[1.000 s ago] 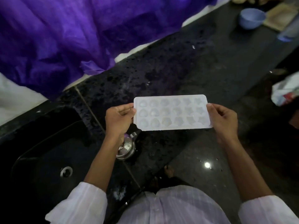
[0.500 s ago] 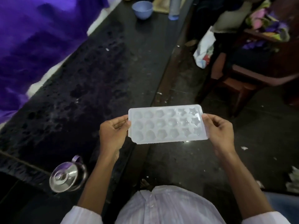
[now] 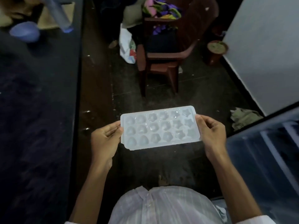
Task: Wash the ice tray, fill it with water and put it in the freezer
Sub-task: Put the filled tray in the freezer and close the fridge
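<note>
A white plastic ice tray (image 3: 159, 128) with several shaped cells, glinting with water, is held level above the dark floor. My left hand (image 3: 105, 140) grips its left short end with the thumb on top. My right hand (image 3: 212, 133) grips the right short end the same way. An open fridge door (image 3: 265, 159) with pale shelf rails shows at the lower right, and the white fridge side (image 3: 262, 59) rises behind it.
The black counter (image 3: 37, 110) runs down the left with a blue bowl (image 3: 24, 33) and a bottle (image 3: 58, 15) at its far end. A brown chair (image 3: 163, 57) piled with clothes, a white bag (image 3: 127, 46), a small round bin (image 3: 216, 49) and a rag (image 3: 244, 117) lie ahead.
I have turned right, away from the sink and counter, carrying the tray in both hands. The fridge and its open door have come into view on the right.
</note>
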Motion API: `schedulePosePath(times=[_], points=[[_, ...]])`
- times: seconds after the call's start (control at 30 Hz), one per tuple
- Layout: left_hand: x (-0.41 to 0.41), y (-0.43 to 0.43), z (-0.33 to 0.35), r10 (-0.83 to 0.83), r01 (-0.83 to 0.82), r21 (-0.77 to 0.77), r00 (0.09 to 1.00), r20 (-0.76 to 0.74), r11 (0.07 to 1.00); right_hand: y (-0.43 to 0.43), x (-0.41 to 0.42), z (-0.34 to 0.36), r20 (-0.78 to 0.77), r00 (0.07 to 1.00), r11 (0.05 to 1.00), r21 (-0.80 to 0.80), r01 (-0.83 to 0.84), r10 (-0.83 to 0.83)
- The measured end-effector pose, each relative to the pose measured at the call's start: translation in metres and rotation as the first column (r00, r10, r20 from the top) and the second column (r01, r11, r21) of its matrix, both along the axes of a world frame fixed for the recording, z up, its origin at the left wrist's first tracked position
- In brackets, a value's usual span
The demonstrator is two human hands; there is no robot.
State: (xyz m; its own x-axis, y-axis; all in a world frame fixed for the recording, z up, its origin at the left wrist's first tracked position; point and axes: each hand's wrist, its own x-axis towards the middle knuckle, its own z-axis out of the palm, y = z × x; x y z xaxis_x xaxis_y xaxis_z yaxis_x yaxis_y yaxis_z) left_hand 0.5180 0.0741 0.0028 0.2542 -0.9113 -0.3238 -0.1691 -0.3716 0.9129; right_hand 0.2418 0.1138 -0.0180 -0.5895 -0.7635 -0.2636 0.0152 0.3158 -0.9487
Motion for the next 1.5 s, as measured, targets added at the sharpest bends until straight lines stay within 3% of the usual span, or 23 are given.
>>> schedulePosePath(times=[0.2, 0.4, 0.53, 0.83, 0.97, 1.23, 1.5], points=[[-0.070, -0.038, 0.000, -0.181, 0.181, -0.009, 0.983, -0.009, 0.983, 0.019, -0.057, 0.002, -0.028, 0.978, 0.979, 0.004, 0.206, -0.205], [-0.135, -0.076, 0.003, -0.420, 0.420, 0.007, 0.907, -0.014, 0.907, 0.045, -0.098, -0.012, -0.061, 0.907, 0.906, 0.052, 0.420, -0.417], [-0.186, -0.100, 0.003, -0.579, 0.579, -0.018, 0.815, -0.017, 0.815, 0.061, -0.115, -0.008, -0.042, 0.830, 0.830, 0.021, 0.557, -0.556], [-0.319, -0.122, 0.007, -0.852, 0.853, -0.032, 0.517, -0.084, 0.521, 0.100, -0.153, 0.008, -0.015, 0.530, 0.530, -0.036, 0.847, -0.848], [-0.378, -0.113, 0.009, -0.917, 0.918, -0.034, 0.392, -0.069, 0.395, 0.120, -0.174, 0.012, -0.027, 0.387, 0.388, -0.054, 0.920, -0.922], [-0.490, -0.077, 0.012, -0.968, 0.969, -0.051, 0.235, -0.083, 0.240, 0.161, -0.230, 0.014, -0.041, 0.145, 0.148, -0.086, 0.985, -0.989], [-0.581, -0.049, 0.010, -0.986, 0.976, -0.144, 0.157, -0.056, 0.163, 0.188, -0.291, 0.010, -0.043, 0.054, 0.061, -0.186, 0.981, -0.998]])
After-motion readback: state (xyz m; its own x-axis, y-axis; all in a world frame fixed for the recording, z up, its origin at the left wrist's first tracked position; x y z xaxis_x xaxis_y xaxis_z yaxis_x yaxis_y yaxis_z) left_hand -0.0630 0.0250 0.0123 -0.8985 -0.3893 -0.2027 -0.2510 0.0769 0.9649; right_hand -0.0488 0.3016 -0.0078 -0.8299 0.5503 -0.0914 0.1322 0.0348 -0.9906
